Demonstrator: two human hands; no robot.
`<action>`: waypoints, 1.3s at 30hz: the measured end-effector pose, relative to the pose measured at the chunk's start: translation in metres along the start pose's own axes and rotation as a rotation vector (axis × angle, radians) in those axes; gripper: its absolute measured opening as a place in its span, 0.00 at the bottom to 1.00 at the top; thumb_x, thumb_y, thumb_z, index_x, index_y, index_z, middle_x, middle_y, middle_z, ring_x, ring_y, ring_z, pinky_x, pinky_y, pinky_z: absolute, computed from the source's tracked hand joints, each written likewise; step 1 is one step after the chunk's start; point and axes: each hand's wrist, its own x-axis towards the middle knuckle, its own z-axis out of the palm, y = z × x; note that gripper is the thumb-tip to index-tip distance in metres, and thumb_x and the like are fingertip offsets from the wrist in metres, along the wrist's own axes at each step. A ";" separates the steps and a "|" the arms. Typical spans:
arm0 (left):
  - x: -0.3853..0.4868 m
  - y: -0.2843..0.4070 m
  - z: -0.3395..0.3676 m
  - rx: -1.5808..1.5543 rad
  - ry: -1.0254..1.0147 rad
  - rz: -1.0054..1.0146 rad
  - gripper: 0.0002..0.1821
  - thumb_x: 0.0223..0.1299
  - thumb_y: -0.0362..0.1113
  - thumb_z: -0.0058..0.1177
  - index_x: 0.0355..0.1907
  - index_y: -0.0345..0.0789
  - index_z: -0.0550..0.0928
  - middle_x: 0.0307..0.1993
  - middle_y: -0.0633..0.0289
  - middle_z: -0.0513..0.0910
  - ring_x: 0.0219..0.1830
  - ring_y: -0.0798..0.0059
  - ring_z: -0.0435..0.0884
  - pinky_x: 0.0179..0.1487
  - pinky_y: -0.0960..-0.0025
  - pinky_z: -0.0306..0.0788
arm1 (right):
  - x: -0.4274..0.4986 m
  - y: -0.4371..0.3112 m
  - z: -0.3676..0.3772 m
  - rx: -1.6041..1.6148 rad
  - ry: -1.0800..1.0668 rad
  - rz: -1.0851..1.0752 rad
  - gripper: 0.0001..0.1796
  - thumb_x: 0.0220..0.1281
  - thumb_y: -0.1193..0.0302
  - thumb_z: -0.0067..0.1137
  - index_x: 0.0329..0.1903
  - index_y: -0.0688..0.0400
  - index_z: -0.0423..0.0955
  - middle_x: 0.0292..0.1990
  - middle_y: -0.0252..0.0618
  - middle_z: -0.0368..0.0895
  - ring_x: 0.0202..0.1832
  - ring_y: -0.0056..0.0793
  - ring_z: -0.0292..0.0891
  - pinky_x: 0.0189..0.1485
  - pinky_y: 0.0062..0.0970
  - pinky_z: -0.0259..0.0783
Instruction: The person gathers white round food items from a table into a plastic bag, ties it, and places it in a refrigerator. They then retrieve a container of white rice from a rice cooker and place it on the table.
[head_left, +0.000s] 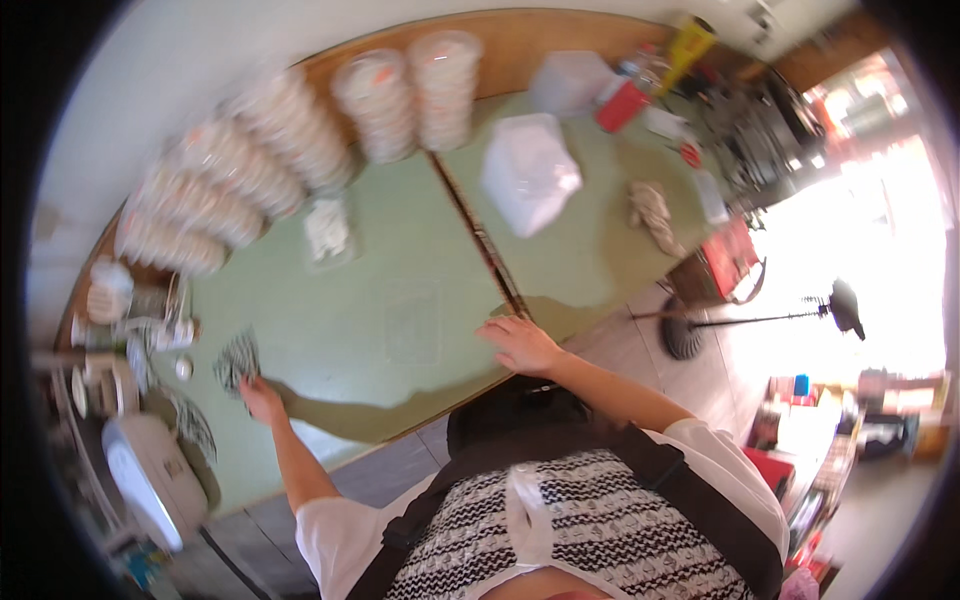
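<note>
At the left of the head view, my left hand pinches a crumpled striped cloth against the green tabletop. My right hand is at the table's front edge, palm down with fingers apart, holding nothing. It is beside the lower end of a dark seam that crosses the table. Between my hands is the faint outline of a clear rectangular piece; whether it is a lid or a mark is unclear. Beyond my left hand, a clear tray holds something white.
Tall stacks of round plastic containers line the back edge. A white plastic-wrapped bundle and a beige cloth lie right of the seam. Cables and a white appliance crowd the left end. A stand fan's base is on the floor.
</note>
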 end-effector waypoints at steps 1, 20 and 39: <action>-0.005 0.003 -0.002 -0.031 -0.073 -0.099 0.22 0.64 0.48 0.43 0.55 0.37 0.73 0.54 0.54 0.76 0.51 0.53 0.75 0.52 0.57 0.69 | -0.012 0.016 -0.003 0.051 0.036 0.115 0.28 0.51 0.70 0.57 0.58 0.53 0.66 0.57 0.42 0.68 0.59 0.41 0.65 0.61 0.38 0.62; -0.279 0.227 -0.160 -1.629 -0.726 -0.515 0.29 0.66 0.52 0.35 0.60 0.33 0.70 0.58 0.52 0.73 0.58 0.55 0.71 0.60 0.53 0.67 | -0.080 0.398 -0.155 -0.163 0.666 0.740 0.23 0.47 0.76 0.56 0.51 0.47 0.74 0.51 0.42 0.76 0.51 0.42 0.74 0.51 0.37 0.71; -0.564 0.519 -0.008 -0.615 -2.298 -0.516 0.37 0.57 0.61 0.52 0.62 0.40 0.68 0.58 0.59 0.73 0.59 0.61 0.71 0.60 0.54 0.66 | -0.393 0.163 -0.138 1.891 1.125 0.181 0.17 0.65 0.65 0.53 0.53 0.57 0.67 0.47 0.35 0.76 0.48 0.26 0.74 0.52 0.29 0.71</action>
